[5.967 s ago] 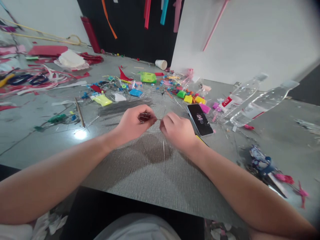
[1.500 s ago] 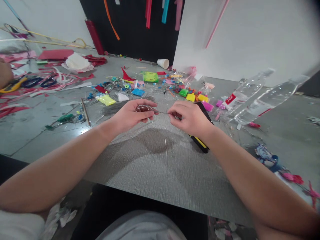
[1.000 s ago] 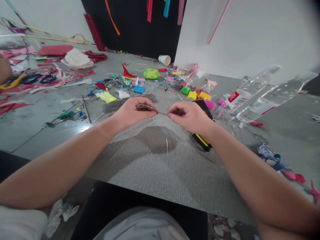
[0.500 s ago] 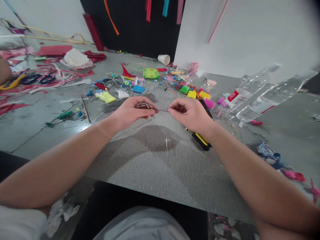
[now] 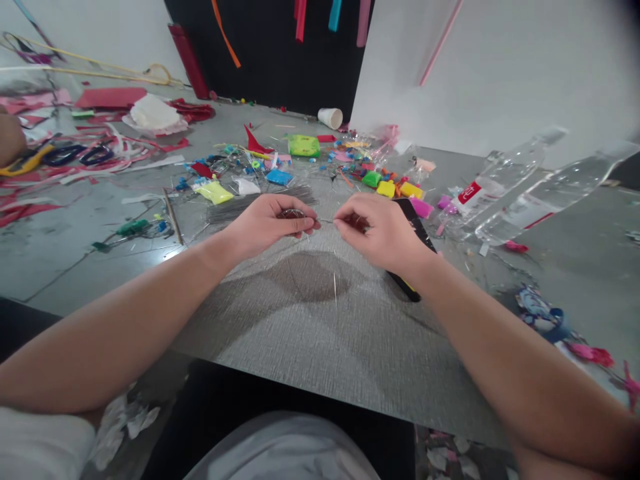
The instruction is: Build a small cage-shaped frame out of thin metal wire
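Observation:
My left hand (image 5: 267, 227) is closed around a small coil of thin wire (image 5: 291, 214) above the grey table (image 5: 310, 327). My right hand (image 5: 383, 233) pinches the free end of the same wire, a short straight stretch (image 5: 326, 221) running between the two hands. The right hand's fingers also hide something small and dark. A loose thin wire piece (image 5: 335, 288) lies on the table just below the hands. A bundle of straight wires (image 5: 240, 207) lies behind my left hand.
A black phone (image 5: 419, 227) lies under my right wrist. Coloured clay packets (image 5: 385, 189) and beads litter the middle. Two plastic bottles (image 5: 505, 193) lie at right. A paper cup (image 5: 331, 118) sits at the back. Scissors (image 5: 60, 155) and another person's hand (image 5: 10, 137) are far left.
My right hand has shifted slightly left toward the left hand, shortening the wire stretch between them. The left hand keeps its hold on the coil.

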Action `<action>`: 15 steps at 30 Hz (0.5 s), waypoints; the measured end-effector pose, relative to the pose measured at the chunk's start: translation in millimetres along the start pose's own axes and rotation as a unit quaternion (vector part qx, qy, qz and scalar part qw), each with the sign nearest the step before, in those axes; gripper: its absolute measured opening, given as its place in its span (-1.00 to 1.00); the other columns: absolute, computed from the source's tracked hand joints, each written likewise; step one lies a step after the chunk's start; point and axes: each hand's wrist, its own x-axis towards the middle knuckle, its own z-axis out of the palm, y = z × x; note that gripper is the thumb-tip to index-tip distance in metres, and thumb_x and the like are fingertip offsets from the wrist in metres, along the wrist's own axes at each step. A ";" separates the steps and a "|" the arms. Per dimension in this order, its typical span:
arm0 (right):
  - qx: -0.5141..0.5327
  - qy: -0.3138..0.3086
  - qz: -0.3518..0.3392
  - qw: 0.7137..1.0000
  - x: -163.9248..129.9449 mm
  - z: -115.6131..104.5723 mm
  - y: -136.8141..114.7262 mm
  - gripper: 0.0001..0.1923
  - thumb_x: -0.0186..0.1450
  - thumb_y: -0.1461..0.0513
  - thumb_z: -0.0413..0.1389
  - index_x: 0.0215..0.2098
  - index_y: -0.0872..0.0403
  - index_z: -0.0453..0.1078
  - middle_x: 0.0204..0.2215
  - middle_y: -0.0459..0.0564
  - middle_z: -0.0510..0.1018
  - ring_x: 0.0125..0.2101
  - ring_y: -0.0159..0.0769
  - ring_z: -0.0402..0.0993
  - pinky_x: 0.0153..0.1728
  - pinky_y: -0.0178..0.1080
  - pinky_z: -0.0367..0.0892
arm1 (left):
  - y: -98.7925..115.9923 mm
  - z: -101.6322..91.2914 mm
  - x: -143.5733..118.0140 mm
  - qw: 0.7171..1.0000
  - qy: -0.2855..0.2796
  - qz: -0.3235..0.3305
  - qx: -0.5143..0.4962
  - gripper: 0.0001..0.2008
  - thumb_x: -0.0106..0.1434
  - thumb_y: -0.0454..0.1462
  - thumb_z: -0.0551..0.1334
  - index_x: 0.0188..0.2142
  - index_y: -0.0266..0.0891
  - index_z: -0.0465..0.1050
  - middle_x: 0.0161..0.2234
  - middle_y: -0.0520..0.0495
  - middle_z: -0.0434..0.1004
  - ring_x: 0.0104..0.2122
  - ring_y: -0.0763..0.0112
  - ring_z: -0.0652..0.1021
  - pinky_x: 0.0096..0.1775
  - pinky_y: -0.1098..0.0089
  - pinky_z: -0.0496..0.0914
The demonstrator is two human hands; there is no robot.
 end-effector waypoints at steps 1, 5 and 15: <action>0.009 -0.003 0.012 1.000 -0.2 0.0 1.1 -0.92 0.35 0.31 0.14 -0.31 0.06 0.46 -0.38 -0.06 0.53 -0.36 -0.33 0.43 -0.29 -0.24 0.31 | -0.2 -0.3 0.0 1.000 0.000 -0.001 0.003 -0.79 0.14 -0.21 0.50 -0.25 -0.23 0.66 -0.31 -0.10 0.70 -0.31 0.38 0.64 -0.29 0.39 0.47; 0.048 -0.014 0.067 0.997 -1.8 0.7 4.5 -0.93 0.36 0.27 0.16 -0.29 0.07 0.49 -0.39 -0.07 0.56 -0.39 -0.34 0.44 -0.32 -0.25 0.31 | -1.1 -1.5 0.0 1.000 -0.003 -0.002 -0.006 -0.78 0.14 -0.20 0.51 -0.22 -0.21 0.68 -0.30 -0.08 0.70 -0.27 0.37 0.67 -0.25 0.38 0.50; 0.099 -0.045 0.146 0.983 -1.0 -6.0 1.1 -0.87 0.38 0.19 0.16 -0.29 0.07 0.49 -0.49 -0.08 0.53 -0.47 -0.37 0.37 -0.41 -0.25 0.22 | 4.0 -3.4 -1.2 0.999 -0.034 -0.029 0.022 -0.68 0.17 -0.19 0.49 -0.08 -0.18 0.63 -0.21 -0.10 0.73 -0.22 0.37 0.67 -0.18 0.37 0.52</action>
